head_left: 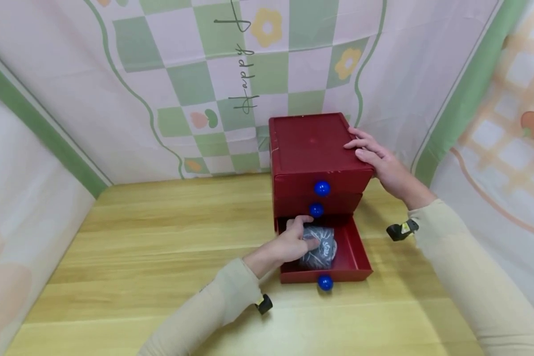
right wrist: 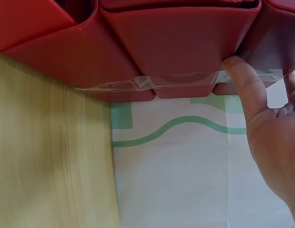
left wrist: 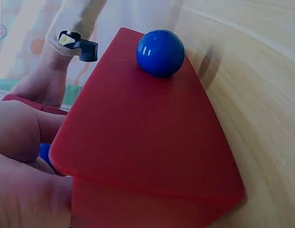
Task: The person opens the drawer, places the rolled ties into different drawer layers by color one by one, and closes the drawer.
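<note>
A red three-drawer cabinet [head_left: 311, 143] with round blue knobs stands on the table, its bottom drawer [head_left: 353, 247] pulled out. Inside that drawer lies a dark grey packet [head_left: 325, 254] with white lettering and a shiny surface. My left hand [head_left: 289, 242] reaches in over the drawer's left side and holds the packet, thumb across its top; the fingers' far ends are partly hidden. In the left wrist view, the drawer front [left wrist: 138, 123] hides the packet. My right hand [head_left: 380, 160] rests on the cabinet's top right edge, with extended fingers; the right wrist view shows its thumb against the side.
The wooden table [head_left: 173, 247] extends to the left and front of the cabinet. Behind it hangs a checked, flowered cloth [head_left: 231, 89], with more cloth on both sides. Clear tape [right wrist: 142, 83] runs along the cabinet's side. Each wrist carries a small black camera [head_left: 400, 231].
</note>
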Tool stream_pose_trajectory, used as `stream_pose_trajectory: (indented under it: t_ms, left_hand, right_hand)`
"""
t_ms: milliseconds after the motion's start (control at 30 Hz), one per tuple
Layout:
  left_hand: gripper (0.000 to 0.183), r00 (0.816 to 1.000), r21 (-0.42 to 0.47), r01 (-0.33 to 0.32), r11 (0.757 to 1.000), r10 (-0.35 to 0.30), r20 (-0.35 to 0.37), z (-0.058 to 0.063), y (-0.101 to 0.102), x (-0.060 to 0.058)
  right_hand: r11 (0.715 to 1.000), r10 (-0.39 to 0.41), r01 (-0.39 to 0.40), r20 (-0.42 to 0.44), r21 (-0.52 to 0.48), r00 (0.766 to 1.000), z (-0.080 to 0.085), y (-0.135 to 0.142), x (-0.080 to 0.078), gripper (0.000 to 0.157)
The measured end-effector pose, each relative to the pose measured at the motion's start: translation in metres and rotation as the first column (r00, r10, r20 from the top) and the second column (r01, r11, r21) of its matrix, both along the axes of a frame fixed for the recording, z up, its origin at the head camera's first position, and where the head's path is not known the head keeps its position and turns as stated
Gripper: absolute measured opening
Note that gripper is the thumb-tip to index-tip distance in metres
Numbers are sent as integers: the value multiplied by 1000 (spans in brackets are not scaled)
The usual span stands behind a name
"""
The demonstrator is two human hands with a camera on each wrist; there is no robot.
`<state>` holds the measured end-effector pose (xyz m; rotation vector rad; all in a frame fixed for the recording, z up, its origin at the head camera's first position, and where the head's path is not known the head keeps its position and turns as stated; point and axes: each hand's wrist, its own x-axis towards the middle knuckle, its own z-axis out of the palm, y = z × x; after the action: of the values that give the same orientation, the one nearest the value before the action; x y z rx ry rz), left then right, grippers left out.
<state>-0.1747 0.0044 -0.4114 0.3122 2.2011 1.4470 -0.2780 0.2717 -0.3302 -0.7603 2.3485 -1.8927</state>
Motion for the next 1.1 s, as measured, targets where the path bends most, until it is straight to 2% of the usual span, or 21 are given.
stream_pose_trajectory:
  t_ms: [267, 367, 467, 533, 567, 633, 700, 733, 767, 833, 900, 967, 1000, 1033, 1067, 1100]
  left_hand:
    - [61, 999, -24, 35, 999, -35, -29, 3, -2, 1]
    - [65, 996, -45, 53, 998, -56, -64, 7, -5, 3]
    - [69, 985, -92, 92, 991, -104, -134, 12, -9, 8]
    - [70, 965, -147, 134, 980, -162, -205, 16, -12, 14]
    - [69, 948, -179, 157, 971, -199, -248, 18, -14, 17]
    - [65, 894, -253, 205, 945, -286, -344, 22, -17, 25]
    - [58, 812, -320, 245, 915, -374, -448, 24, -19, 32]
    - [53, 760, -353, 254, 900, -412, -503, 25, -20, 36]
    - [50, 697, -388, 257, 885, -448, -559, 26, -20, 40]
    - [43, 541, -464, 236, 854, -512, -667, 27, -20, 47]
    - [38, 354, -540, 193, 819, -572, -740, 27, -19, 54]
    - [31, 168, -603, 155, 783, -622, -764, 26, -18, 60]
    - [29, 90, -633, 143, 761, -646, -758, 25, -18, 64]
    - [27, 27, -654, 137, 744, -663, -748, 23, -17, 66]
    - [27, -22, -672, 133, 729, -675, -737, 22, -16, 70]
    - [27, -56, -688, 126, 715, -687, -725, 19, -16, 73]
  right_hand:
    - [1000, 2, -2, -7, 1, 1000, -1, 2, -1, 34]
    - [1000, -2, 2, -3, 1, 1000, -1, 2, -1, 34]
    - [1000, -3, 3, 1, -13, 1000, -1, 3, -1, 34]
    - [1000, -5, 5, 0, -10, 1000, -1, 3, -1, 34]
    - [1000, -5, 5, -2, -4, 1000, -1, 3, -1, 35]
    - [1000, -6, 6, -2, 6, 1000, -2, 3, -1, 35]
    - [1000, -8, 8, -2, 13, 1000, -3, 4, -1, 35]
    - [1000, -8, 8, 0, 9, 1000, -3, 4, -1, 35]
    - [1000, -12, 12, 0, 10, 1000, -4, 4, -1, 35]
    - [1000, -13, 13, 2, 12, 1000, -4, 4, 0, 35]
    - [1000, -15, 15, -4, 23, 1000, -5, 3, 0, 35]
    - [999, -17, 17, -5, 29, 1000, -4, 2, 0, 35]
    - [1000, -15, 15, -5, 27, 1000, -4, 2, -1, 35]
    - [1000, -13, 13, -4, 21, 1000, -4, 1, -1, 35]
    - [1000, -12, 12, -1, 12, 1000, -3, 1, -1, 34]
    - [1000, -10, 10, 3, 3, 1000, -3, 0, -1, 34]
